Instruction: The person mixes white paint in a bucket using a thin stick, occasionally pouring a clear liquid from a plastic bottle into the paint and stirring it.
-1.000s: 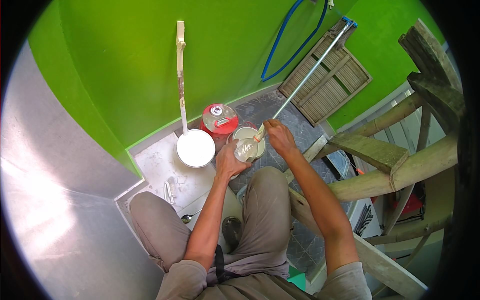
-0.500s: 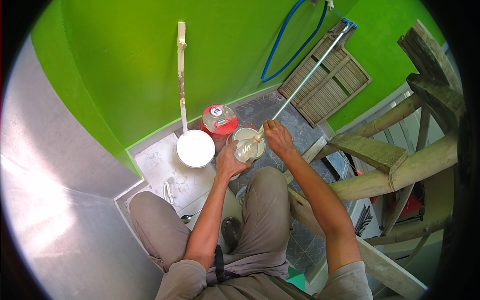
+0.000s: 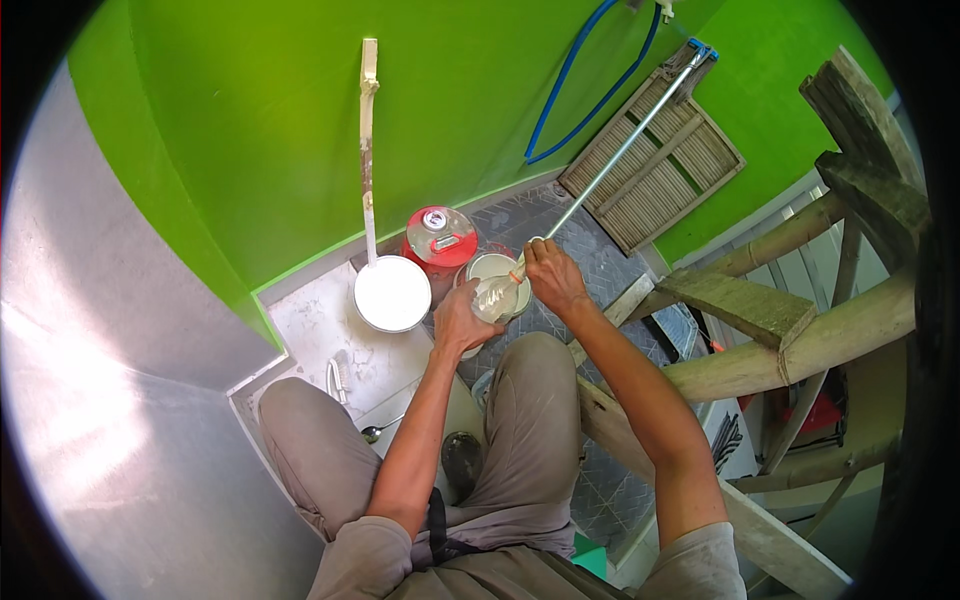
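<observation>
A clear plastic bottle-like piece [image 3: 494, 299], coated with cream-coloured stuff, lies tilted over a round tub of pale paint [image 3: 492, 267]. My left hand [image 3: 463, 322] is curled round its wide end, beside the tub. My right hand [image 3: 555, 276] is closed at its narrow end, by an orange band; the fingers hide the grip. A silver pole [image 3: 632, 138] runs up and away behind that hand, and I cannot tell whether the hand touches it. Left of the tub stands a round bucket of white paint [image 3: 392, 294]. Behind them is a red metal can [image 3: 440, 238].
A paint-smeared wooden stick [image 3: 367, 150] rises from the white bucket along the green wall. A white-handled brush [image 3: 337, 378] and a spoon [image 3: 373, 433] lie near my knees. Bamboo and plank scaffolding [image 3: 790, 350] crosses the right side. A slatted wooden panel [image 3: 650, 160] leans at the back.
The bottle-like piece has shifted very slightly between my hands. Both hands keep the same grip and place; the view has moved a little.
</observation>
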{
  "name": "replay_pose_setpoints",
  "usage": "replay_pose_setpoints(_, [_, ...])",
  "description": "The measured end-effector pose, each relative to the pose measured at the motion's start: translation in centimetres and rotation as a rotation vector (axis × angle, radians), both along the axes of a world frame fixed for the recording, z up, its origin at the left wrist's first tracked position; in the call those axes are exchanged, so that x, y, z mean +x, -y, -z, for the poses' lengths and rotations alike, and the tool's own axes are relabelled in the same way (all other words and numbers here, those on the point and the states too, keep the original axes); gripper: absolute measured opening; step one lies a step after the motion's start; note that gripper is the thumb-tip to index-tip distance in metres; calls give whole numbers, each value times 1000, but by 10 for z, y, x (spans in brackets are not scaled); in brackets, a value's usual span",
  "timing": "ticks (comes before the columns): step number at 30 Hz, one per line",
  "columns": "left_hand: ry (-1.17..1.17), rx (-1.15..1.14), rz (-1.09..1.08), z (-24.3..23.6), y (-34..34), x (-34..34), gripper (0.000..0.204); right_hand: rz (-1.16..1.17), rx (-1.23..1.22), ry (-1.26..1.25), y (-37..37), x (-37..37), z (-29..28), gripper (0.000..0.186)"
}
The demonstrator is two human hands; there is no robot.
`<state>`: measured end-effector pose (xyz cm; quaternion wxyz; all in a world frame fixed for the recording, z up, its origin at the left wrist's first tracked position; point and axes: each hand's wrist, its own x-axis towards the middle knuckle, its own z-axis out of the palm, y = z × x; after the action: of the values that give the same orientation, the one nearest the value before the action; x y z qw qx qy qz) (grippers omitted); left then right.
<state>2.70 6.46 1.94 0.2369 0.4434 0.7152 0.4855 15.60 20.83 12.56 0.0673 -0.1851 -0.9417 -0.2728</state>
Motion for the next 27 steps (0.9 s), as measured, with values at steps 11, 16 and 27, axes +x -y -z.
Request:
replay_pose_setpoints(11, [-59,18,-16,11,-6,1,100,-51,51,-55,-1,1,5,25])
replay_pose_setpoints(16, [-29,18,-10,9,-5,1,101,-55,42,-76,-1,2,5,29])
replay_pose_setpoints(27, [-20,-3,-9,3,-3,-2,102,-76,21,-126,6,2,4,35])
